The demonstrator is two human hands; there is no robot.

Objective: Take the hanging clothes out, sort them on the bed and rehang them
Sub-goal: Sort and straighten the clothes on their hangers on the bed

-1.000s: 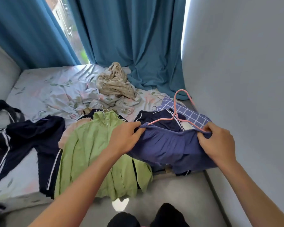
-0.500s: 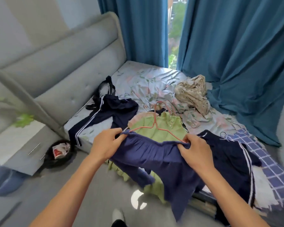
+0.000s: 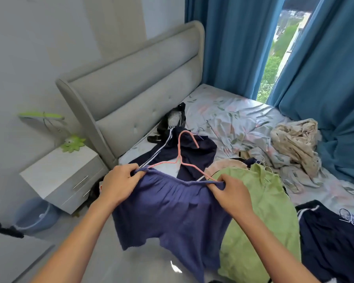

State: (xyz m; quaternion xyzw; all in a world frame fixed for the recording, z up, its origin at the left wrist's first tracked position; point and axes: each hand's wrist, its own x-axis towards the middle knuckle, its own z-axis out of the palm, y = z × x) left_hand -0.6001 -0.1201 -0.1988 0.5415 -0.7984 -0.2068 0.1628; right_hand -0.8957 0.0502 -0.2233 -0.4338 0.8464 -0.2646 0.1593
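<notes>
Holding the blue shorts (image 3: pixel 172 211) up in front of us, we pinch the elastic waistband at both ends: our left hand (image 3: pixel 119 183) is clenched on its left corner and our right hand (image 3: pixel 231 194) on its right corner, so the cloth hangs down between and below our fists, above the floor. A pink hanger (image 3: pixel 184 158) rises from the waistband, its arms running down to each hand and its hook standing above the middle. Just beyond our right hand a green shirt (image 3: pixel 270 201) drapes over the bed's edge, with dark track trousers (image 3: pixel 194 152) behind the hanger. Farther off, a beige garment (image 3: pixel 294 144) lies crumpled on the floral sheet (image 3: pixel 229 111) near the blue curtains (image 3: pixel 325 68).
</notes>
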